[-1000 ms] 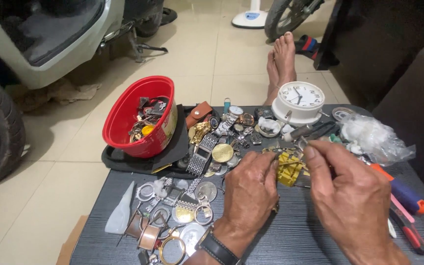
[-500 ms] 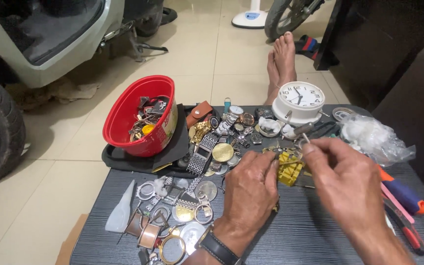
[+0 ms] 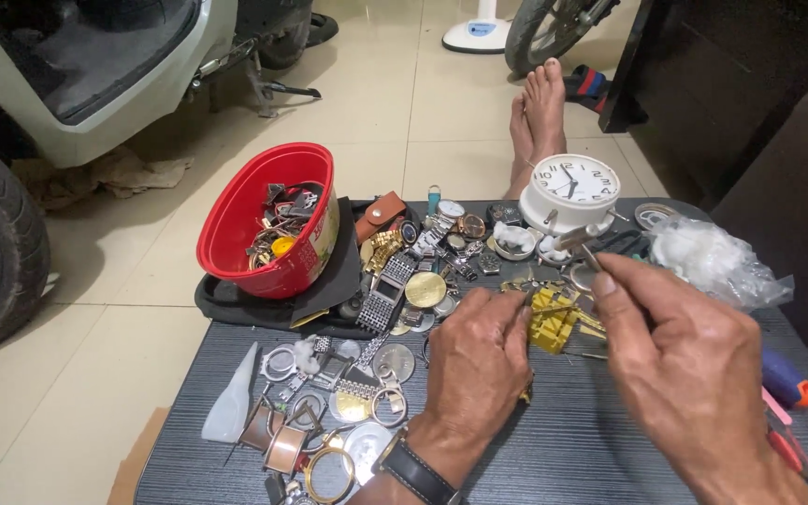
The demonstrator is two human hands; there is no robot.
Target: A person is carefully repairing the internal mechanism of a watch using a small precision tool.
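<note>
**Pinching tweezers over a gold watch band**

Right hand [image 3: 694, 374] has thumb and fingers closed tight on thin metal tweezers [image 3: 584, 245]. Left hand [image 3: 479, 360] curls its fingers onto the gold watch band [image 3: 554, 318] on the dark slatted table [image 3: 572, 449]. White alarm clock [image 3: 570, 189] just behind, red bowl [image 3: 268, 220] of parts far left.

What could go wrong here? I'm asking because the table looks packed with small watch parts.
The left hand and right hand work on a gold watch band amid loose parts; a slip of the thin tool could scatter small pieces. The red bowl sits tilted at the table edge and might tip. The white clock stands close behind the hands and could be knocked.
</note>
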